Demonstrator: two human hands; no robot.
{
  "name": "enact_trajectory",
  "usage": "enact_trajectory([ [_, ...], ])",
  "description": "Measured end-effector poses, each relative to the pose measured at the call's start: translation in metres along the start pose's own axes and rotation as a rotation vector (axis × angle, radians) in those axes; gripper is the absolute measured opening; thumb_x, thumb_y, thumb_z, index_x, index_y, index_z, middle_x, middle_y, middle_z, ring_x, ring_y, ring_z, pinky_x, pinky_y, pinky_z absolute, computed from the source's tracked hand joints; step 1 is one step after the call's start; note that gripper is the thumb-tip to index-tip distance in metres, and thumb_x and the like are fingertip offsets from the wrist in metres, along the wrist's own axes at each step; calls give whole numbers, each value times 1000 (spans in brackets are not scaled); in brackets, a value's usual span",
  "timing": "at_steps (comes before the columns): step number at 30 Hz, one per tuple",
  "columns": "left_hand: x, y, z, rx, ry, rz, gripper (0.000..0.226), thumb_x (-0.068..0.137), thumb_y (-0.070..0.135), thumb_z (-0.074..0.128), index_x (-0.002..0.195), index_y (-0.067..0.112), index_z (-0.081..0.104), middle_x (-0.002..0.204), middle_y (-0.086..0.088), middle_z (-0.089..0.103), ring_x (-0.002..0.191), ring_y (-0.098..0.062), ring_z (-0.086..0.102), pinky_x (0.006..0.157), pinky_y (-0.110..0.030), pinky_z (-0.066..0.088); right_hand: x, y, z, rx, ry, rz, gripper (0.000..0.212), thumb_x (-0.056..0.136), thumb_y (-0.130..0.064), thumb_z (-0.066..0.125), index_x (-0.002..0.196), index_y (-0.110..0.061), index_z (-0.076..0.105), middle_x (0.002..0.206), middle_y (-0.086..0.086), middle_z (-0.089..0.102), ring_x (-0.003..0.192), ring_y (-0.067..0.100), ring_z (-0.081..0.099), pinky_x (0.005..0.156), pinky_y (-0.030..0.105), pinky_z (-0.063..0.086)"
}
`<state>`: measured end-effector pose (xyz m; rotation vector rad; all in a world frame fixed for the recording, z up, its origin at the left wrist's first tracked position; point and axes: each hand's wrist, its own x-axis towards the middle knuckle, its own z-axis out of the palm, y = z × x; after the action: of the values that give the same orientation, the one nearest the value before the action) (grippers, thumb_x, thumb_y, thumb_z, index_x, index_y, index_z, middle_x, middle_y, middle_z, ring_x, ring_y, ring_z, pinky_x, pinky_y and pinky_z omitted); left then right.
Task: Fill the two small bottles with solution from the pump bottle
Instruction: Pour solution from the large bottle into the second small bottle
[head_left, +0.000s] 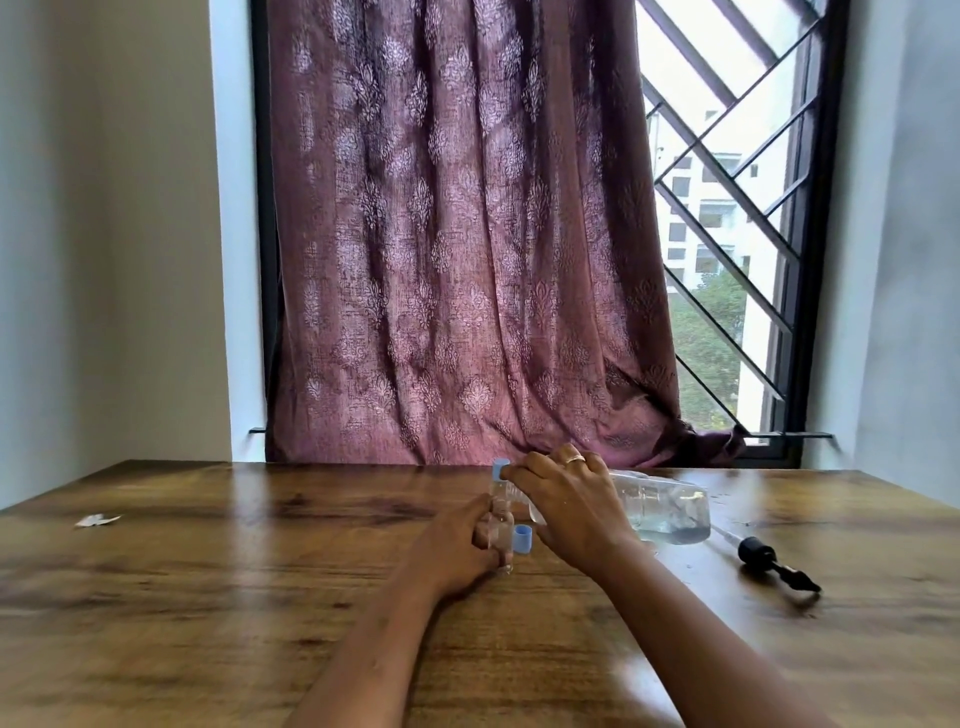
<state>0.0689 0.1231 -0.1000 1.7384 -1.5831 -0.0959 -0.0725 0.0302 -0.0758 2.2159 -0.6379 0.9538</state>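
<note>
- Pump bottle (670, 506), clear and with its pump head off, is held nearly level just above the surface (208, 571) at mid-right. Its long axis runs left to right, with the mouth to the left, the base to the right and the liquid pooled along the lower side.
- Right hand (566, 501) grips it near the neck, fingers curled over the top.
- Left hand (460, 545) is wrapped round a small bottle (500, 527) standing upright, just left of the big bottle's neck and nearer.
- That neck's mouth is hidden behind the right hand, so I cannot tell whether it sits over the small opening.
- The pour likely turns on lining the mouth up over the narrow neck; the right hand is already there.
- Blue cap (522, 539) sits loose just right of the held bottle.
- Second small bottle (500, 473), capped in blue, stands just beyond.
- Pump head (769, 558) with its tube lies at the right.
- No label or writing can be read.
</note>
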Motion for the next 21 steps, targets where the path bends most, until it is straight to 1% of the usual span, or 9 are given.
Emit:
enact_trajectory([
  [3,0,0,0,-8,-3,-11,51,77,23,71,124,31,52,74,16,55,68,-6,54,72,-26,45,0,-1,-1,0,-2,-2,62,51,-36,86,106,-36,58,94,-16,62,83,20,60,67,36,48],
  [5,-1,1,0,-5,-1,-6,51,78,22,70,125,29,52,75,13,56,67,-5,54,71,-25,45,0,-1,-1,-5,-3,-6,63,50,-35,86,106,-36,58,94,-15,62,83,20,60,67,36,48],
  [7,-1,3,-1,10,1,4,52,79,23,70,127,26,51,80,10,58,74,-10,58,72,-25,45,1,-1,-1,-5,-5,-7,62,51,-34,86,106,-36,57,94,-15,62,83,21,60,67,37,49],
  [9,-1,2,0,42,11,16,54,78,24,71,129,22,51,89,4,61,84,-15,59,78,-27,45,1,-1,-1,1,-11,-5,62,52,-32,86,106,-37,56,93,-15,62,82,22,60,67,37,49],
  [11,-1,3,0,52,21,14,55,78,24,71,130,20,51,97,0,64,86,-14,56,81,-27,45,1,-2,0,5,-14,-3,62,53,-31,85,106,-37,55,92,-14,62,81,22,60,66,37,48],
  [15,0,1,1,41,19,13,56,76,26,72,128,23,52,89,6,59,81,-13,55,76,-26,43,1,-2,-1,0,-6,-8,60,54,-29,84,105,-37,55,91,-14,62,80,21,59,66,36,47],
  [16,0,0,2,39,17,9,58,75,26,72,129,24,51,90,5,60,82,-15,56,77,-26,44,1,-2,-1,2,-4,-9,59,54,-28,84,106,-37,56,92,-14,62,80,21,59,66,36,48],
  [19,1,-3,3,47,10,-2,63,76,27,72,134,23,48,103,-5,67,93,-22,61,82,-29,46,1,-1,-1,6,0,-7,59,54,-27,83,106,-36,56,92,-14,62,81,22,59,66,37,48],
  [21,1,-3,3,40,10,-3,61,76,26,72,132,23,49,98,-2,65,88,-18,59,82,-30,47,1,-1,-1,5,1,-7,59,55,-28,83,106,-36,57,92,-14,63,81,22,60,66,38,49],
])
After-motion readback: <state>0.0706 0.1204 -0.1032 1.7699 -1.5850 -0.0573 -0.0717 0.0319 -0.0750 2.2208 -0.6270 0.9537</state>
